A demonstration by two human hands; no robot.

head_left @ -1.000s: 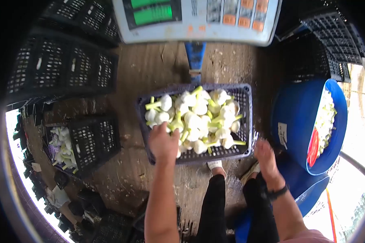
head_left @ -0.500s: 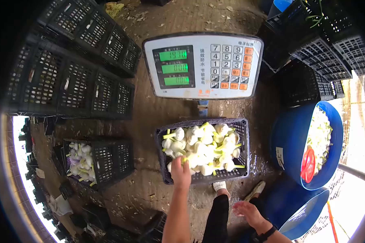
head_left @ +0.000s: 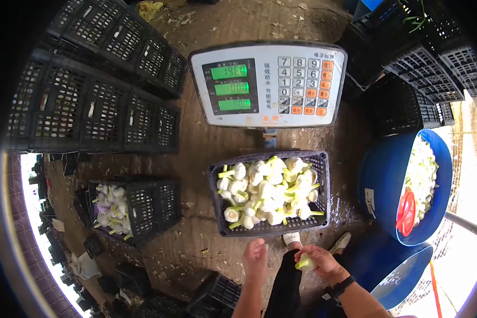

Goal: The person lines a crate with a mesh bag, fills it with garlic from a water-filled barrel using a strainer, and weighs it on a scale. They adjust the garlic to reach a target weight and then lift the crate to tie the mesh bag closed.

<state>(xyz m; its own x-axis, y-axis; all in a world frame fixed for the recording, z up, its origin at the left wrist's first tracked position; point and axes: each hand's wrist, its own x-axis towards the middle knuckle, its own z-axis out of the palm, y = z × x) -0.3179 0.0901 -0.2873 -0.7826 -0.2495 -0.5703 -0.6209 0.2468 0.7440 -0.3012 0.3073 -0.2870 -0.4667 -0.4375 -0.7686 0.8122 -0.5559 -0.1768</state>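
Observation:
My right hand point(head_left: 324, 266) is wrapped around a garlic bulb point(head_left: 305, 263) with a short green stem, near my knees. To its left, my left hand point(head_left: 255, 258) hovers just below the crate's near edge, fingers curled together and nothing visible in them. Beyond both hands stands a dark plastic crate point(head_left: 273, 231) with white garlic bulbs point(head_left: 270, 193) piled inside, their green stems pointing various ways. Behind this crate is a weighing scale's panel point(head_left: 268, 85) with three green-lit displays and a keypad; the top display's digits are blurred.
Black crates point(head_left: 85, 106) are stacked at the left. A smaller crate point(head_left: 156, 209) of garlic lies tilted below them. At the right, a blue barrel point(head_left: 379, 180) holds pale trimmings and a red mesh basket point(head_left: 406, 213). More dark crates point(head_left: 389, 111) stand behind it.
My left hand has drawn back from the garlic in the crate toward me. My right hand, open and empty before, now holds a garlic bulb. The scale's top reading has changed.

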